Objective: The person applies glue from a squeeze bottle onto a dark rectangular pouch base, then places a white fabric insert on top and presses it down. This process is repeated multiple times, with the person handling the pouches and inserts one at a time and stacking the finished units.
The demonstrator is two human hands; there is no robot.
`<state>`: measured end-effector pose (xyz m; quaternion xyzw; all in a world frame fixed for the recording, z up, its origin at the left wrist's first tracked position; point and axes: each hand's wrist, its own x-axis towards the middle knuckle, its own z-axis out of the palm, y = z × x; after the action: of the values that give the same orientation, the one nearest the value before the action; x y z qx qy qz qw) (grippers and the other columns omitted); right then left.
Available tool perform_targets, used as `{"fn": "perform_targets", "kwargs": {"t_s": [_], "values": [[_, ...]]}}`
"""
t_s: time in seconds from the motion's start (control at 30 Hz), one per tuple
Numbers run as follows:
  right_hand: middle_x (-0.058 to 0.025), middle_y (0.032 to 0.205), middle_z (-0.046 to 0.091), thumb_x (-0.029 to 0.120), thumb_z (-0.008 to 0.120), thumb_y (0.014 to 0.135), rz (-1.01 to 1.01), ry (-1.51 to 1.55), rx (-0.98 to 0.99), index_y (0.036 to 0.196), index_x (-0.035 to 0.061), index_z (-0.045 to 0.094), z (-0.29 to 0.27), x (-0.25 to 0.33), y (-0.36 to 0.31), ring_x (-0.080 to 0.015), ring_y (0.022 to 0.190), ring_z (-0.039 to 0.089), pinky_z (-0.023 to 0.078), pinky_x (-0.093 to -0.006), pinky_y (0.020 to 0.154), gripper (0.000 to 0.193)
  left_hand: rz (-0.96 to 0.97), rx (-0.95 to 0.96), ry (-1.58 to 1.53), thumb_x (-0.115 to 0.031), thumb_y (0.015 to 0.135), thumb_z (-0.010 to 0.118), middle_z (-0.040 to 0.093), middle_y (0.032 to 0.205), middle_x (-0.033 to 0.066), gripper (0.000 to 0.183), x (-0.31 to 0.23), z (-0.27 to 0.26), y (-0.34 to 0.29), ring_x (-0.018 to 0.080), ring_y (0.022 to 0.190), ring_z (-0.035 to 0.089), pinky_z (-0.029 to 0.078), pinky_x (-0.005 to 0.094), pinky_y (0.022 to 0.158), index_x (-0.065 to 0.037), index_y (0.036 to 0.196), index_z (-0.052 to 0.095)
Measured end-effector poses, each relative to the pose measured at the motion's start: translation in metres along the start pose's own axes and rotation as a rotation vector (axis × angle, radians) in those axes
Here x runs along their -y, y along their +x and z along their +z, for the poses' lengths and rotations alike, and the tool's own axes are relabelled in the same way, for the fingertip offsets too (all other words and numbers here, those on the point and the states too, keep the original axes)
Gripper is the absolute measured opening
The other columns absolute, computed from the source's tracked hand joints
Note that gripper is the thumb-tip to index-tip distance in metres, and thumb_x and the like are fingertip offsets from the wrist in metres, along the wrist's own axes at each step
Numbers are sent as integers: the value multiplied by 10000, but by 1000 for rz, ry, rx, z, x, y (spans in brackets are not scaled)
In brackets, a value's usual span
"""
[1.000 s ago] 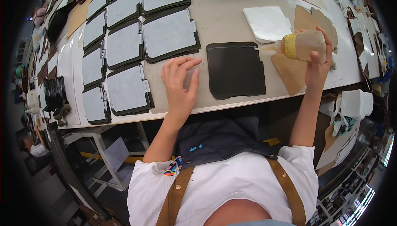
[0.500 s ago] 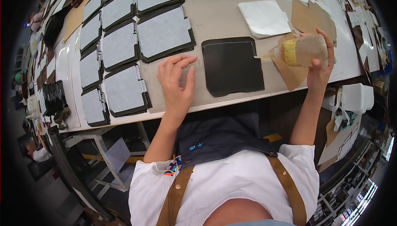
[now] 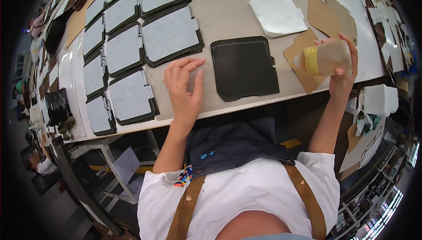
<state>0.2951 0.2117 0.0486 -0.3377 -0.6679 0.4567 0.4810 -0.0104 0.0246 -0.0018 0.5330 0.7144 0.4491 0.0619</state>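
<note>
In my right hand [image 3: 345, 71] is a translucent squeeze bottle [image 3: 336, 57] with a yellow band, tipped sideways. Its thin nozzle points left, the tip close to the notched right edge of a black panel [image 3: 244, 71]. That panel lies flat on the table in front of me, a pale line running along its top edge. My left hand [image 3: 182, 84] hovers at the panel's left, apart from it, fingers loosely curled and holding nothing. Left of this hand are rows of black panels topped with light grey sheets [image 3: 171, 33].
A stack of white sheets [image 3: 279, 16] lies beyond the black panel to the right. Brown card pieces [image 3: 303, 55] lie under and behind the bottle. The table's front edge [image 3: 211, 115] runs just before my body. At the far left, a person sits near another workplace.
The bottle and my right hand have shifted slightly right, and the nozzle tip sits a little lower along the panel's right edge. My left hand has barely moved.
</note>
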Motion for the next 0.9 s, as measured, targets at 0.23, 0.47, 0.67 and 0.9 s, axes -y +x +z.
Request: {"fn": "perform_targets", "kwargs": {"t_s": [0.23, 0.47, 0.67, 0.9], "values": [[-199, 1108, 696, 598, 861, 712, -16, 31, 3, 1383, -1, 508, -3, 2, -7, -357, 1061, 703, 556, -498, 980, 966, -5, 7, 6, -90, 918, 659, 653, 1149, 28, 203, -1, -1, 0, 243, 1166, 528, 318, 392, 1071, -93, 1111, 723], [-216, 1162, 657, 633, 863, 675, 38, 53, 19, 1423, 10, 460, 5, -2, -7, -367, 1093, 682, 560, -502, 984, 1053, 2, 10, 4, -89, 918, 657, 653, 1151, 32, 204, 0, -1, 0, 244, 1162, 530, 319, 392, 1068, -89, 1112, 721], [-214, 1155, 653, 672, 841, 679, 34, 25, 30, 1419, 10, 460, 6, 0, -6, -361, 1082, 685, 560, -503, 975, 1063, 15, 10, 10, -86, 915, 658, 654, 1152, 35, 209, 0, -1, 1, 245, 1155, 533, 320, 392, 1063, -88, 1114, 721], [-208, 1140, 655, 691, 842, 662, 66, 28, 20, 1422, 9, 454, -1, 2, -22, -354, 1066, 689, 557, -494, 970, 1093, 3, 13, 14, -83, 922, 652, 653, 1164, 42, 212, 0, 0, 0, 243, 1176, 530, 333, 385, 1069, -87, 1120, 727]]}}
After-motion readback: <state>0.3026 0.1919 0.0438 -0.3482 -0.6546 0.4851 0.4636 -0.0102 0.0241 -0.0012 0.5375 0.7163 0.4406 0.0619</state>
